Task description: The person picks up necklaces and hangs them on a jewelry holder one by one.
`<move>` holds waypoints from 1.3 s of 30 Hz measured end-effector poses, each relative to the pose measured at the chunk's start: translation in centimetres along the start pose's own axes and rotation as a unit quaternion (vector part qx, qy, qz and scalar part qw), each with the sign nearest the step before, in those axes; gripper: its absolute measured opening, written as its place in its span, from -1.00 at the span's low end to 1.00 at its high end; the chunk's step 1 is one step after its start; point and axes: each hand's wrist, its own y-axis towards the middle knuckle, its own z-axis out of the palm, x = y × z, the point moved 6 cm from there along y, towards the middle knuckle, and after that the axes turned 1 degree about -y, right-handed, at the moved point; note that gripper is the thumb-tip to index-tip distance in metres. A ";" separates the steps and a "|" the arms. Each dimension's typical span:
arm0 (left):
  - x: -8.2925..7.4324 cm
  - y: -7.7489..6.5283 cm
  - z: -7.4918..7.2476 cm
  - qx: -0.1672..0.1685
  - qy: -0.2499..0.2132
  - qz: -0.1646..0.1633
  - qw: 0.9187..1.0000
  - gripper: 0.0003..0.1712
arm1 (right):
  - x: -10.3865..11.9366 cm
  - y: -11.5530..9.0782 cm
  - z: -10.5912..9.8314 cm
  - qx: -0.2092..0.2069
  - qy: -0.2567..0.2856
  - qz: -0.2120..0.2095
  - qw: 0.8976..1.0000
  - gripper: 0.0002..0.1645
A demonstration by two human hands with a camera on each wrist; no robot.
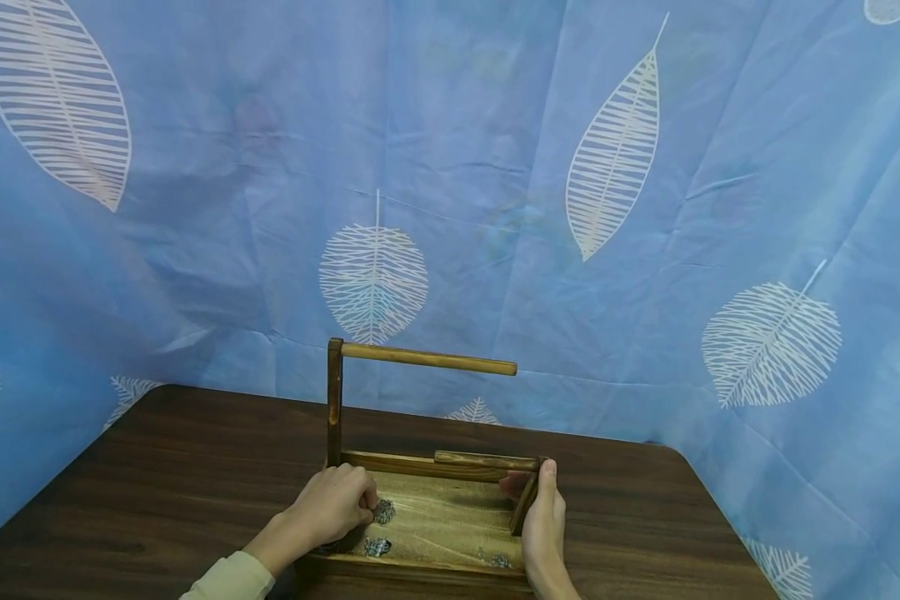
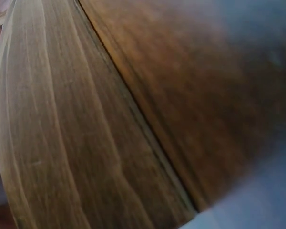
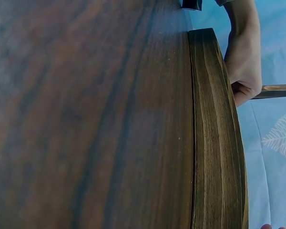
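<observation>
Rectangular brown-wood tray (image 1: 442,517): right hand (image 1: 546,518), fingers clamped on end. Silvery metallic cluster (image 1: 384,512): left hand (image 1: 336,502) curled alongside, pinch unclear. Step, seemingly: picking; next needs steadiness.

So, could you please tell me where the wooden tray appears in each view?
Head: the wooden tray sits low, near the centre.
Left wrist: the wooden tray shows as one wall filling much of the left half.
Right wrist: the wooden tray shows as a long upright wall right of centre.
Shared landmark: the dark tabletop, beside it in all three.
</observation>
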 end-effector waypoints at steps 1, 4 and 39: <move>-0.1 0.0 0.0 -0.001 0.001 0.001 1.000 -0.84 | 0.0 0.0 0.0 -0.002 -0.001 -0.002 1.000 -0.07; -0.3 0.1 0.0 -0.004 -0.001 0.006 1.000 -0.72 | 0.1 -0.1 0.0 -0.007 -0.002 -0.011 1.000 -0.08; -3.1 0.6 -5.5 -0.113 -0.098 -0.021 0.988 -0.79 | 0.0 -0.1 0.0 -0.018 -0.004 -0.013 1.000 -0.11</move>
